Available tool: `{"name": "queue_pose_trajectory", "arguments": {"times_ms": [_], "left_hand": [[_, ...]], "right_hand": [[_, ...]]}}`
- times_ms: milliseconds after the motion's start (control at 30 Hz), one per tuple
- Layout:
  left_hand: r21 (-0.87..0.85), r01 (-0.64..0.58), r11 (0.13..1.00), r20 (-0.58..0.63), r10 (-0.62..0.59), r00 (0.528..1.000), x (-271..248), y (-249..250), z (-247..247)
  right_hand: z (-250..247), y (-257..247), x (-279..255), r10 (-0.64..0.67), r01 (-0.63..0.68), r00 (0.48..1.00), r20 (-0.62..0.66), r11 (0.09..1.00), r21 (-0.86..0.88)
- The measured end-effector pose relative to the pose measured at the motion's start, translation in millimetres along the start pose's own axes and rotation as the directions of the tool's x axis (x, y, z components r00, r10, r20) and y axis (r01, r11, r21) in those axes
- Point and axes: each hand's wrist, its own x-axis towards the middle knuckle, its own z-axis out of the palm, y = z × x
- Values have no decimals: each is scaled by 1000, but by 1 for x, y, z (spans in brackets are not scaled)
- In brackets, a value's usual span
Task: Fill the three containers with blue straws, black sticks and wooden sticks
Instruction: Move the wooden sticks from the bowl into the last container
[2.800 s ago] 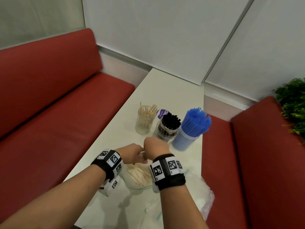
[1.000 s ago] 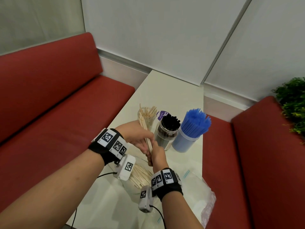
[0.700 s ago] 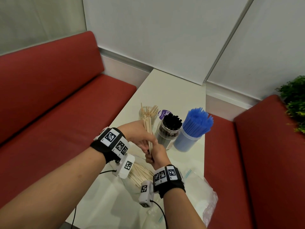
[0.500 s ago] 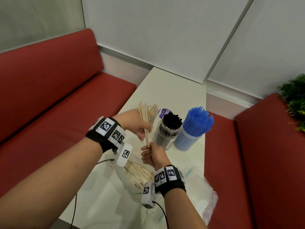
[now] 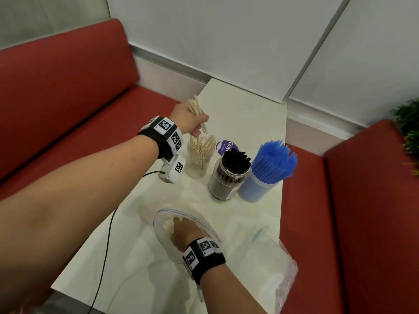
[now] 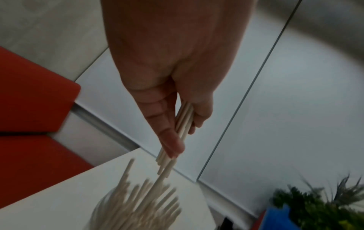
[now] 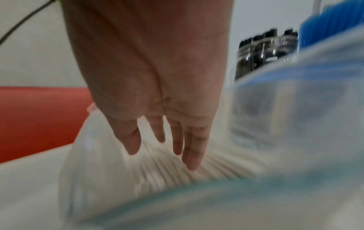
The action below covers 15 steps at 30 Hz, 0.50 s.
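Note:
Three containers stand in a row on the white table (image 5: 238,114): a clear jar of wooden sticks (image 5: 200,158), a clear jar of black sticks (image 5: 227,177) and a tub of blue straws (image 5: 267,171). My left hand (image 5: 192,121) grips a bundle of wooden sticks (image 5: 197,112) just above the wooden-stick jar (image 6: 138,205); the thumb and fingers (image 6: 171,140) pinch the bundle (image 6: 183,123). My right hand (image 5: 183,232) is inside an open clear plastic bag (image 5: 163,223), its straight fingers (image 7: 189,155) touching the loose wooden sticks (image 7: 177,168) there.
More crumpled clear bags (image 5: 272,264) lie at the table's near right corner. A black cable (image 5: 106,245) runs over the near left of the table. Red benches (image 5: 56,87) flank both sides, and a green plant (image 5: 408,132) stands at the far right.
The hands have parted. My left hand carried the bundle of wooden sticks up and away to above the jar. My right hand let go and dropped into the plastic bag.

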Motion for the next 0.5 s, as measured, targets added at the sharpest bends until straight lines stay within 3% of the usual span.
{"name": "queue_pose_trajectory", "arguments": {"times_ms": [133,333,500], "left_hand": [[247,-16,969,20,12,1000,12,-27,13],[485,36,874,93,-92,991,26,-53,21],[533,-59,844,132,-14,991,28,-49,27]], "right_hand": [[15,11,-22,-127,119,969,-211,992,-50],[10,14,-7,-67,59,994,-92,995,-84],[17,21,-4,8,-9,1000,9,1000,19]]}}
